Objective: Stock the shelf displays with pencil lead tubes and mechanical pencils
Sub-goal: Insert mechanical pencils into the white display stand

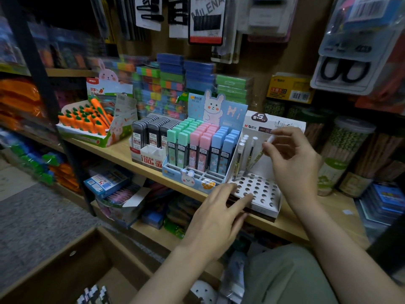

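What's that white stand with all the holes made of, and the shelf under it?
The white stand looks like printed cardboard: thin folded walls, punched round holes, matte face. The shelf looks like light wood or wood-look board, with a pale, smooth, dull surface; which one I can't tell.

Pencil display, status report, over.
Right hand pinches a mechanical pencil over the white hole tray. Left hand steadies tray front, open. Most holes vacant; nothing blocking.

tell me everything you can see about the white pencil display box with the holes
The white pencil display box looks like printed cardboard, with a tall back panel carrying a "5" badge and a sloped front deck punched with rows of round holes. Most holes are empty; a few mechanical pencils stand in the back row. It sits on the wooden shelf beside the pastel lead tube display. The left hand rests on its front corner; the right hand pinches another pencil above it.
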{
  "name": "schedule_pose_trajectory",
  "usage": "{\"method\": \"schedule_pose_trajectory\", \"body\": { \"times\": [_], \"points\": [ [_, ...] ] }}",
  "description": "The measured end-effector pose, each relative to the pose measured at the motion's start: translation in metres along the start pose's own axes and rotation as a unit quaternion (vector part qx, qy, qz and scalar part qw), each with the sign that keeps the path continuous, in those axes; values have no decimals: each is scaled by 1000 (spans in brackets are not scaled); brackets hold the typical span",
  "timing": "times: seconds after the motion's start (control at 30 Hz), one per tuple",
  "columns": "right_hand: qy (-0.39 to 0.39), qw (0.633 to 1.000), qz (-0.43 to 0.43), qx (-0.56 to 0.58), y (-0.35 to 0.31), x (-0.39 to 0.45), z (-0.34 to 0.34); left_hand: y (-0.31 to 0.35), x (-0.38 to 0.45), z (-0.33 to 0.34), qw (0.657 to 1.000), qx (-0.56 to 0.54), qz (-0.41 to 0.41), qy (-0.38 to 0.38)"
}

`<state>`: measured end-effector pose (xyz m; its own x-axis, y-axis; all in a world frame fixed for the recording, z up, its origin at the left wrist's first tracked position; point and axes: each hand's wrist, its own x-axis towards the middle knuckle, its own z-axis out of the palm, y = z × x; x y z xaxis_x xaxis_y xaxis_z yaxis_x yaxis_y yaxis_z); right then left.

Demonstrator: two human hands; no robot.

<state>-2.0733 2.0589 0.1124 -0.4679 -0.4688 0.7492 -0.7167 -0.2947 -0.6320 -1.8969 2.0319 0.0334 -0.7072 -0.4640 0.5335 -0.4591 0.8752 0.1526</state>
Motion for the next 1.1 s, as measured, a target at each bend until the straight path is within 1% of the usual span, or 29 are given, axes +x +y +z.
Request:
{"method": "schedule_pose_trajectory", "body": {
  "times": [0.13,0.27,0.4,0.53,0.7,0.73,0.8,0.87,0.9,0.93,0.97,1.0,1.07,1.1],
  "points": [
    [-4,999,-19,-34,-7,4,11,-1,1,-1,1000,-9,4,1],
    [-52,995,-20,-80,-6,4,21,-2,1,-3,1000,-16,10,3],
    [-41,994,-35,-91,-4,2,17,-4,0,-2,1000,-18,13,-2],
    [-83,992,-5,-98,-3,0,17,-4,-2,0,1000,-17,21,-8],
    [-100,989,12,-105,-6,-10,11,-5,2,-4,999,-35,16,-23],
    [-96,990,14,-103,-10,-13,10,-5,2,-6,998,-44,13,-31],
    [-61,995,18,-80,-19,-17,7,-7,-1,-11,995,-90,2,-32],
    [-11,999,16,-42,-31,-23,6,-10,-10,-17,989,-145,-20,0],
    [2,1000,20,-21,-38,-29,7,-13,-17,-20,985,-168,-34,22],
    [0,1000,31,3,-45,-37,10,-18,-26,-22,980,-189,-46,41],
    [-19,999,43,26,-51,-47,15,-25,-36,-24,974,-212,-61,54],
    [-55,996,52,42,-58,-59,24,-32,-48,-26,967,-234,-83,57],
    [-180,981,59,37,-68,-89,49,-53,-76,-28,951,-259,-158,56],
    [-258,964,57,17,-72,-105,64,-66,-93,-28,942,-260,-205,57]
  ]
}}
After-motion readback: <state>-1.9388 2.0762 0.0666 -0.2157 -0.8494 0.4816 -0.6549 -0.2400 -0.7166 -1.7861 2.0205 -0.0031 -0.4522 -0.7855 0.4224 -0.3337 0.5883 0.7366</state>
